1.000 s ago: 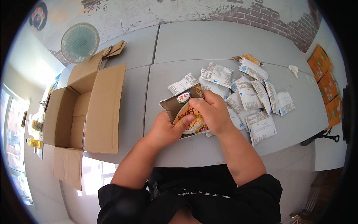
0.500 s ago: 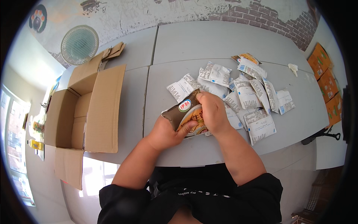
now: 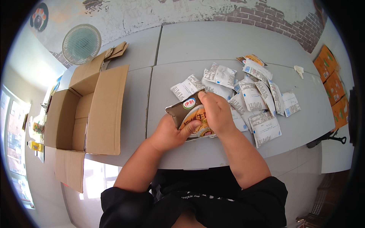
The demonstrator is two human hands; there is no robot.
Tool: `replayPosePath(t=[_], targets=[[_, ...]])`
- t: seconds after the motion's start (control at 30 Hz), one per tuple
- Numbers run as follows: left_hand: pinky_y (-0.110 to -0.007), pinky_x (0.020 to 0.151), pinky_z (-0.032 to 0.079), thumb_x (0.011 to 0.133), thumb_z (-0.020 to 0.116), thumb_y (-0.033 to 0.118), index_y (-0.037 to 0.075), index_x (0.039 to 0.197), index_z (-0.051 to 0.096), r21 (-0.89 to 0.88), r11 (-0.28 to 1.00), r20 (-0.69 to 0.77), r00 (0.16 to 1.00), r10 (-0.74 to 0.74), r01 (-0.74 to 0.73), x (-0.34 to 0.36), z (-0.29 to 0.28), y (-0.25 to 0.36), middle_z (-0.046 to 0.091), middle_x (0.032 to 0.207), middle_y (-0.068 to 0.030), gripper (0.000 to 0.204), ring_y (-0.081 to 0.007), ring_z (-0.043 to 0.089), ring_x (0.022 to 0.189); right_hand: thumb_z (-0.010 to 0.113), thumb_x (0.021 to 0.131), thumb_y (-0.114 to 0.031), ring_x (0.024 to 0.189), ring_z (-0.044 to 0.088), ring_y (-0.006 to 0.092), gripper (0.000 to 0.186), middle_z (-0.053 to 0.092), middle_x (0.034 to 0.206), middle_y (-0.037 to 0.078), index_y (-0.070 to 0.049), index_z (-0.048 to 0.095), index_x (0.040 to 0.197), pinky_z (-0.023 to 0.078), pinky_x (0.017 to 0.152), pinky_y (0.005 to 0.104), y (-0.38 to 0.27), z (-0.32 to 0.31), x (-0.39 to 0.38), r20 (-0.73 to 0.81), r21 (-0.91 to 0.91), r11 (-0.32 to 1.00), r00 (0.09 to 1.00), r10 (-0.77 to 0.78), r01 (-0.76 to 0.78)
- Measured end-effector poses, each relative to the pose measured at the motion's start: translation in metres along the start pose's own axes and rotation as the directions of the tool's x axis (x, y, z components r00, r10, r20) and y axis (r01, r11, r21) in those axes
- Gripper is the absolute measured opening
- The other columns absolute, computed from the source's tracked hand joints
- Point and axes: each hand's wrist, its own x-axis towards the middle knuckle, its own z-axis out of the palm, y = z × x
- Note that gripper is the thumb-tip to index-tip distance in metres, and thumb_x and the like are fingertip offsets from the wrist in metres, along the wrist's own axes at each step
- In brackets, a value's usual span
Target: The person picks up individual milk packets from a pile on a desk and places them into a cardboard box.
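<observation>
Between both hands I hold a brown and orange pouch [image 3: 188, 114], its printed front turned up toward me. My left hand [image 3: 172, 132] grips its lower left side, the thumb lying across the front. My right hand [image 3: 217, 114] is closed on the right side, thumb near the upper corner. The fingers beneath the pouch are hidden. Just beyond it lies a white and grey pouch [image 3: 187, 87]. A loose heap of similar white pouches [image 3: 253, 97] spreads to the right, some lying over others.
An open cardboard box [image 3: 81, 117] with spread flaps stands at the left of the grey table [image 3: 190, 41]. Behind it are folded cardboard pieces [image 3: 117, 51] and a round fan [image 3: 81, 44]. A crumpled tissue [image 3: 299, 71] lies at the right; orange boxes [image 3: 334, 89] stand past the table's edge.
The pouch in my hands has shifted slightly, and its upper left corner looks smoother and fuller. Both hands keep their hold; the heap and the box stay where they were.
</observation>
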Motion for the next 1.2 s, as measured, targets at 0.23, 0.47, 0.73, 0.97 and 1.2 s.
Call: replayPosePath(t=[0.23, 0.47, 0.73, 0.97, 1.2], targets=[[-0.034, 0.08, 0.051, 0.093, 0.064, 0.021, 0.002, 0.115, 0.061, -0.006, 0.982, -0.314, 0.932, -0.18, 0.187, 0.006, -0.001, -0.01, 0.069, 0.101, -0.0111, 0.029, -0.021, 0.065, 0.091, 0.063, 0.091, -0.022, 0.078, 0.056, 0.024, 0.024, 0.061, 0.088, 0.012, 0.002, 0.059, 0.096, 0.046, 0.071, 0.0328, -0.007, 0.008, 0.002, -0.117, -0.43, 0.816, 0.873, -0.474, 0.385], [-0.038, 0.063, 0.051, 0.087, 0.065, 0.02, 0.004, 0.105, 0.063, 0.45, 0.89, -0.41, 0.903, 0.126, 0.079, 0.012, -0.005, -0.008, 0.065, 0.088, -0.0117, 0.024, -0.0325, 0.064, 0.073, 0.075, 0.08, -0.03, 0.11, 0.052, 0.0301, 0.064, 0.055, 0.116, 0.02, 0.003, 0.049, 0.128, 0.048, 0.088, 0.0391, -0.007, 0.027, -0.012, 0.19, -0.435, 0.8, 0.91, -0.368, 0.414], [-0.037, 0.073, 0.05, 0.069, 0.076, 0.018, 0.0, 0.113, 0.06, 0.643, 0.68, -0.081, 0.851, 0.518, -0.353, 0.006, 0.003, 0.002, 0.058, 0.101, -0.0138, 0.05, -0.028, 0.058, 0.087, 0.07, 0.086, -0.022, 0.093, 0.06, 0.0151, 0.041, 0.063, 0.106, 0.009, 0.003, 0.059, 0.116, 0.051, 0.079, 0.0311, -0.014, 0.014, -0.009, -0.052, 0.24, 0.97, 0.998, 0.038, -0.025], [-0.033, 0.086, 0.047, 0.095, 0.058, 0.035, -0.002, 0.117, 0.059, 0.06, 0.997, -0.349, 0.936, 0.057, -0.038, 0.002, -0.021, -0.003, 0.063, 0.103, -0.0117, 0.043, -0.0193, 0.058, 0.096, 0.069, 0.086, -0.019, 0.088, 0.063, 0.013, 0.031, 0.067, 0.099, 0.006, 0.0, 0.063, 0.11, 0.052, 0.076, 0.0281, -0.019, 0.01, -0.007, 0.167, 0.517, 0.838, 0.981, 0.103, -0.176], [-0.033, 0.095, 0.044, 0.097, 0.054, 0.044, -0.006, 0.125, 0.055, -0.413, 0.899, 0.192, 0.979, -0.07, 0.145, -0.003, -0.019, -0.008, 0.061, 0.118, -0.0125, 0.057, -0.0187, 0.055, 0.109, 0.069, 0.085, -0.018, 0.089, 0.063, 0.0129, 0.03, 0.067, 0.098, 0.006, 0.0, 0.064, 0.109, 0.052, 0.077, 0.0286, -0.026, 0.005, -0.008, 0.241, 0.381, 0.902, 0.964, 0.113, -0.201]])
